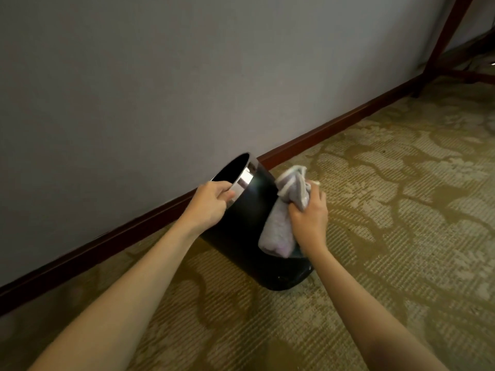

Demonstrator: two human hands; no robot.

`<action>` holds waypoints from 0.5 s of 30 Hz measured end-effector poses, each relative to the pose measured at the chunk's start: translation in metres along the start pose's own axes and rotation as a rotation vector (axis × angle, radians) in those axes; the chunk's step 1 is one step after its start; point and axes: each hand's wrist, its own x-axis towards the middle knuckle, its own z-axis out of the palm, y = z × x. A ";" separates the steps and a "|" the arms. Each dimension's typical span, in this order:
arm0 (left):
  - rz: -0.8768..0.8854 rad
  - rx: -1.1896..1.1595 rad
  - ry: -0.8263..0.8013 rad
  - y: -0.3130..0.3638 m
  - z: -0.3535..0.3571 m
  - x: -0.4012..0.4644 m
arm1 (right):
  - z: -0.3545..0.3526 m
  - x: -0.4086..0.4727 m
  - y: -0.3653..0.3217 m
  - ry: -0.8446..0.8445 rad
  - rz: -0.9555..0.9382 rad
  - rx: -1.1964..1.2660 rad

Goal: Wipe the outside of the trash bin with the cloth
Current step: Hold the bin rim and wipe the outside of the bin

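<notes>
Left hand [211,203] gripping tilted trash bin [241,236], cloth [281,226] against it, by wall [160,89].

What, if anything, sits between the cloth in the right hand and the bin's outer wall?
Nothing visible. The right hand grips the cloth, which already lies against the black side of the trash bin. The left hand holds the rim, clear of the cloth.

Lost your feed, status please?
Left hand grips tilted black metal-rimmed bin. Right hand presses bunched pale cloth on its side. Nothing blocking.
</notes>
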 end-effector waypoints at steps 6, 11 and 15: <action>-0.042 -0.056 0.008 -0.040 -0.024 -0.030 | -0.026 -0.001 0.025 -0.158 0.215 -0.229; -0.042 -0.129 -0.015 -0.047 -0.028 -0.049 | 0.023 0.033 -0.054 -0.286 0.015 -0.138; -0.097 -0.207 -0.033 -0.062 -0.038 -0.069 | 0.041 0.043 -0.069 -0.375 0.056 -0.147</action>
